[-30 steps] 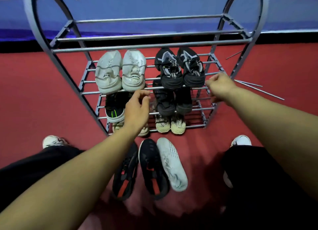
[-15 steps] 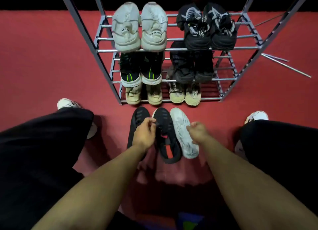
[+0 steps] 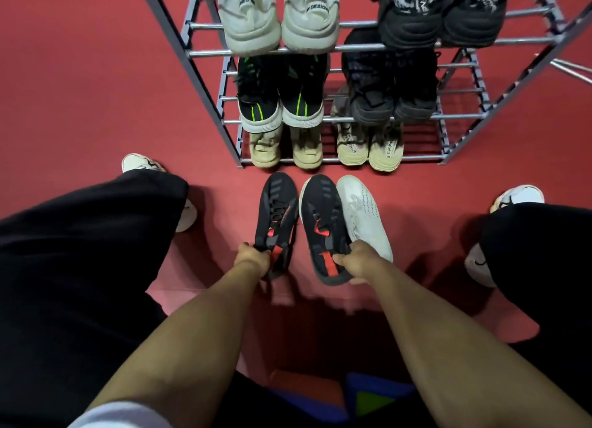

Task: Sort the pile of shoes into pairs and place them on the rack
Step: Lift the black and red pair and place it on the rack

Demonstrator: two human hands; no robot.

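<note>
Presently: left hand (image 3: pixel 253 261) clamped on one black shoe's (image 3: pixel 278 216) heel, right hand (image 3: pixel 358 262) on its mate (image 3: pixel 320 222), both gripped rearward for lifting as a pair to the rack (image 3: pixel 205 52); white shoe (image 3: pixel 363 216) touching the mate, unmatched.

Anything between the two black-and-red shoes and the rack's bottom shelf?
No. In the head view only bare red floor separates the left black shoe, the right black shoe and the rack.

Metal rack (image 3: pixel 352 47) (matt), knit-cloth shoes (image 3: pixel 320 219)
</note>
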